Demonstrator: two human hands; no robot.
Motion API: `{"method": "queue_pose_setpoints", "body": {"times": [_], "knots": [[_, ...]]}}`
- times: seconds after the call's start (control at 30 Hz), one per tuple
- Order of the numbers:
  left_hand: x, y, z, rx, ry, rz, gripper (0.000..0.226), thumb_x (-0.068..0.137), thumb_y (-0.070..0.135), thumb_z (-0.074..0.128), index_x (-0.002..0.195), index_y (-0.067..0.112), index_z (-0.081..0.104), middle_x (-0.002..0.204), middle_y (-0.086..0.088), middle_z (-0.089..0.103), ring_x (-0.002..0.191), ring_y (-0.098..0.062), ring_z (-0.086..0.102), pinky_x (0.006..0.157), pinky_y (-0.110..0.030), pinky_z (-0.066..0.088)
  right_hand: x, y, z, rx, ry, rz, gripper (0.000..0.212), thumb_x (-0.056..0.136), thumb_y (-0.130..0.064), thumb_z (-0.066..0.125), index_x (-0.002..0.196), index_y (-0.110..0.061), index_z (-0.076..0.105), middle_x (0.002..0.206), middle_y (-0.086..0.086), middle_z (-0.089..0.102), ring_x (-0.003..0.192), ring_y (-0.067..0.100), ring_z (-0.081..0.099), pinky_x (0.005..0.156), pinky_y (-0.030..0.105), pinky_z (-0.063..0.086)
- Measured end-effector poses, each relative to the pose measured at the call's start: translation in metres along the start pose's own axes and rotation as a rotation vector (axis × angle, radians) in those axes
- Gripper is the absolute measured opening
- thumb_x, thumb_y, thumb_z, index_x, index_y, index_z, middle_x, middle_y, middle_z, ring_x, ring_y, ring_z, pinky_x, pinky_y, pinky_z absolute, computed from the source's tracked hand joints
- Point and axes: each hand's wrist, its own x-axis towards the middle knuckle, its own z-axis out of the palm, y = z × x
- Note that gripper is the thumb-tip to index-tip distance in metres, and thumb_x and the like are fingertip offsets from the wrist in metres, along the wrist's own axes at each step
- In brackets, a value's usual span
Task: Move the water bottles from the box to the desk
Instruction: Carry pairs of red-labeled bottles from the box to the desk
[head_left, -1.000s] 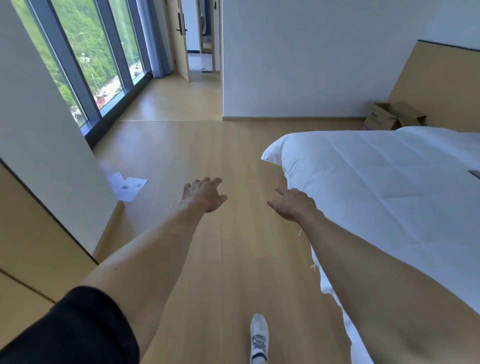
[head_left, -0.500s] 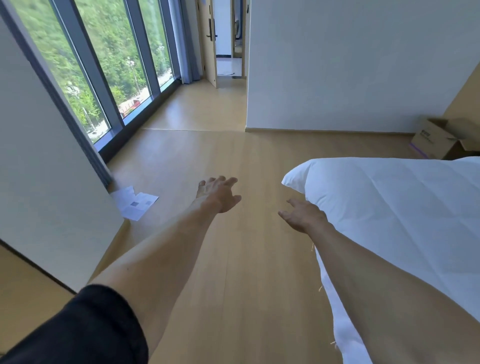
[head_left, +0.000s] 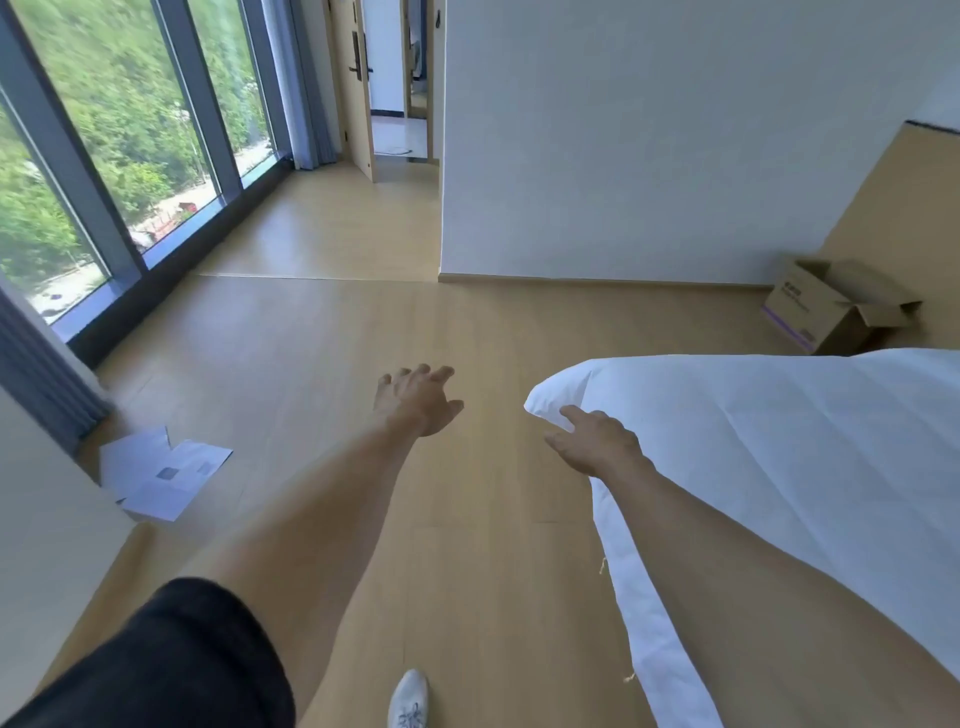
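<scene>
Reaching forward over the floor (head_left: 322, 364), both arms are extended and both hands are empty. Left hand (head_left: 418, 400): fingers spread and loosely curved, tips directed ahead, gripping nothing and touching nothing. Right hand (head_left: 597, 441): fingers relaxed and slightly bent, thumb out to the side, gripping nothing; it hangs over the near corner of the bed (head_left: 779, 441), and contact with the bedding cannot be confirmed.

Box (head_left: 836, 306): cardboard, flaps open, standing on the floor well beyond the right fingertips and off to their right, close to the wall (head_left: 623, 156) and a tan panel (head_left: 893, 208). Its interior is not visible, so no bottles can be confirmed. No desk can be identified in view.

Bed: white cover, lying to the right of the right fingers and running back beneath that forearm.

Papers (head_left: 161, 473): several white sheets, loosely overlapped on the floor, well to the left of the left fingers, near a grey curtain (head_left: 41, 364).

Windows (head_left: 130, 130): tall glazed panels with dark frames, far left of the left fingers, greenery outside. Door (head_left: 358, 88): standing open, far ahead of the left fingertips.

Shoe (head_left: 409, 699): white, laced, on the floor at the bottom edge, behind both hands. Sleeve (head_left: 156, 665): dark, on the left upper arm
</scene>
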Motion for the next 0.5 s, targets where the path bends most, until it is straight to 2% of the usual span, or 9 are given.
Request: {"method": "queue_pose_setpoints", "body": {"times": [0.3,0.5], "knots": [[0.174,-0.039,-0.039,0.016,-0.027,0.075,0.061,0.099,0.057,0.045,0.154,0.035,0.031,0.155,-0.002,0.041,0.140,-0.029,0.039,0.117,-0.045,0.027,0.145,-0.045,-0.052,0.001,0.021,0.094,0.062,0.100,-0.058,0.036,0.155,-0.031,0.028,0.149,0.008,0.042,0.135,0.029,0.042,0.104,0.039,0.036],[0.258,-0.040,-0.049,0.003,-0.018,0.136,0.060,0.099,0.056,0.045,0.153,0.035,0.032,0.152,-0.002,0.044,0.138,-0.028,0.041,0.114,-0.043,0.029,0.223,-0.057,-0.072,-0.007,0.050,0.128,0.056,0.099,-0.053,0.040,0.149,-0.029,0.037,0.144,0.008,0.048,0.131,0.030,0.045,0.099,0.038,0.037]]}}
